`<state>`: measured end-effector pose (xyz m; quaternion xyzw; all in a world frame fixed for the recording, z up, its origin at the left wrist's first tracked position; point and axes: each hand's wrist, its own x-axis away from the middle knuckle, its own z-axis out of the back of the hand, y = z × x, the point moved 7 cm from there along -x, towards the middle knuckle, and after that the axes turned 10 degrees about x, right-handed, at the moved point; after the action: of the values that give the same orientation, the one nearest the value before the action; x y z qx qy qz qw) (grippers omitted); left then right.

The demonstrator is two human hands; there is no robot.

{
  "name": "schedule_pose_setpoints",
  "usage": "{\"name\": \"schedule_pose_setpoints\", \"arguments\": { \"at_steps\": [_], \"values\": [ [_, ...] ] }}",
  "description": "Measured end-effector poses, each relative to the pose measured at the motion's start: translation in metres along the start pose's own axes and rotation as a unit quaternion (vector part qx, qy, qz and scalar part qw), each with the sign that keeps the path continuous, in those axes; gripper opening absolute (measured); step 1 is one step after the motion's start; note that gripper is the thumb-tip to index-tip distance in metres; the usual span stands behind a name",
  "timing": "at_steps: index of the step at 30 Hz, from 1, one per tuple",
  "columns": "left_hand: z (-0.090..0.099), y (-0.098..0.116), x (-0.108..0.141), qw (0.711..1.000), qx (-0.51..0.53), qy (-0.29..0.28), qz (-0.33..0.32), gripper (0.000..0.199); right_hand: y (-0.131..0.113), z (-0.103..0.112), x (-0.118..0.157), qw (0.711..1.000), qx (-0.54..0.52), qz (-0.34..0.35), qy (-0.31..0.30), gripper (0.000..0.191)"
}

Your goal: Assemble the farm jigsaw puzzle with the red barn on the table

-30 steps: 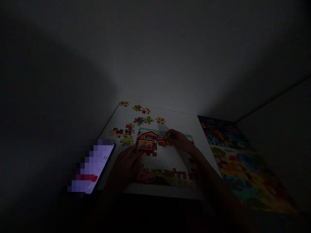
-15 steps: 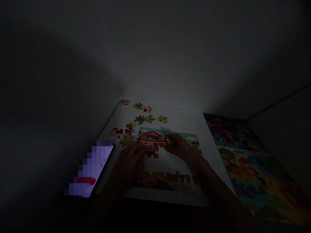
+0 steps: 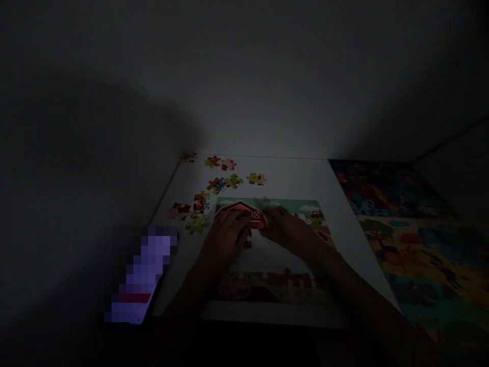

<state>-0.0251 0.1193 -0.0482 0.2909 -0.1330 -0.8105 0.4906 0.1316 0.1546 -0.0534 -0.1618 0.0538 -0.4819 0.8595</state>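
Here, the left hand (image 3: 223, 242) and right hand (image 3: 292, 229) lie over the red barn section (image 3: 240, 208) of a farm jigsaw (image 3: 275, 290), their fingers (image 3: 239, 216) close together and touching it; any pinch cannot be told. Loose jigsaw pieces (image 3: 217, 184) lie at eleven o'clock on the white table (image 3: 298, 178).

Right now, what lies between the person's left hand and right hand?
In the head view, the red barn of the jigsaw puzzle, with a crossed window, lies between the left hand and right hand.
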Motion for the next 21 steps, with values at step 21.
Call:
{"name": "schedule_pose_setpoints", "arguments": {
  "at_steps": [21],
  "values": [
    [-0.0021,0.0024,0.0001,1.0,-0.022,-0.008,0.019,0.025,-0.0006,0.0049,-0.0014,0.999,0.005,0.041,-0.004,0.034]
  ]
}}
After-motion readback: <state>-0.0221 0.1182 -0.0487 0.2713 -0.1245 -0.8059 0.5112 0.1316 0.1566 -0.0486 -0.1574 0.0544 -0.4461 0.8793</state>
